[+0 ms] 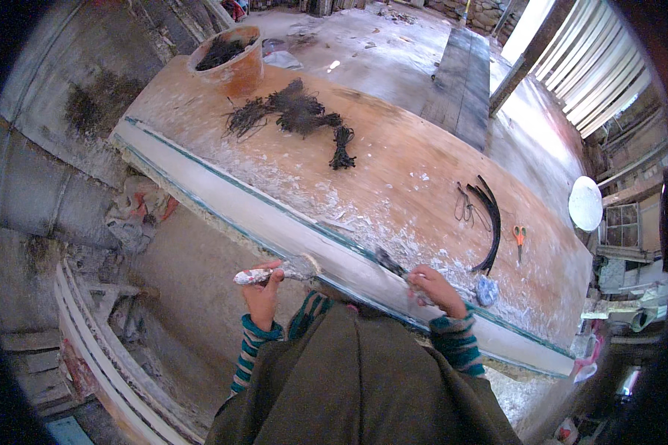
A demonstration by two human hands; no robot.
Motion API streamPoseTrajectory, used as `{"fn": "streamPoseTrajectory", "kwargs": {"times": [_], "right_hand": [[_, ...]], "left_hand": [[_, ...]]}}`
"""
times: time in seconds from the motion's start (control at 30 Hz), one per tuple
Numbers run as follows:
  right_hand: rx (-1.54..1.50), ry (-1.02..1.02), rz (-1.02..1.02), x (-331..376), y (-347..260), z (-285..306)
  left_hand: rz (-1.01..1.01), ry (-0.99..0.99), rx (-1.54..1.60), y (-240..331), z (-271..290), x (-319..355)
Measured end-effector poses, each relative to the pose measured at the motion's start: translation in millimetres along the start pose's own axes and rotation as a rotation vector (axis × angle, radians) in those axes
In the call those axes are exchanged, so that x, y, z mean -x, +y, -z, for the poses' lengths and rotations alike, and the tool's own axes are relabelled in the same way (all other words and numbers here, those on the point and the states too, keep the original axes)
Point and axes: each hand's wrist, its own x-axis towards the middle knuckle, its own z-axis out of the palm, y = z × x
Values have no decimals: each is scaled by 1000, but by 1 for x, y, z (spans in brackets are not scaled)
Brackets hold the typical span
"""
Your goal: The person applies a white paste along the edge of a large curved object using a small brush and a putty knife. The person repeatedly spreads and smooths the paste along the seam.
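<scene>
My left hand [262,298] is closed around the handle of a paintbrush [298,267]. The handle is smeared white and red, and the pale bristles reach the near edge of a long white strip [237,194] bordered in green. Farther right, my right hand [436,289] bends its fingers around a small tool with a dark end [390,261] that lies over the strip's far border. Its exact kind cannot be made out, and my fingers hide its grip. White flakes are scattered on the orange-brown tabletop [393,159] just beyond the strip.
An orange bucket [234,70] of dark strands stands at the far left, near bundles of black cord [300,111]. Curved black strips [493,226], orange-handled scissors [519,241] and a crumpled blue-white scrap [487,291] lie at the right. A wooden frame [107,363] stands lower left.
</scene>
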Motion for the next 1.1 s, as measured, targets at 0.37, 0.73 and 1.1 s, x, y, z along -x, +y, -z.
{"fn": "streamPoseTrajectory", "kwargs": {"times": [0.37,0.73,1.1], "right_hand": [[157,55,126,-66,-23,-62],[169,21,85,-64,-28,-58],[327,143,184,-119,-73,-144]], "left_hand": [[40,-13,20,1,1,-1],[38,0,46,-7,13,1],[77,-56,13,-4,34,-15]]}}
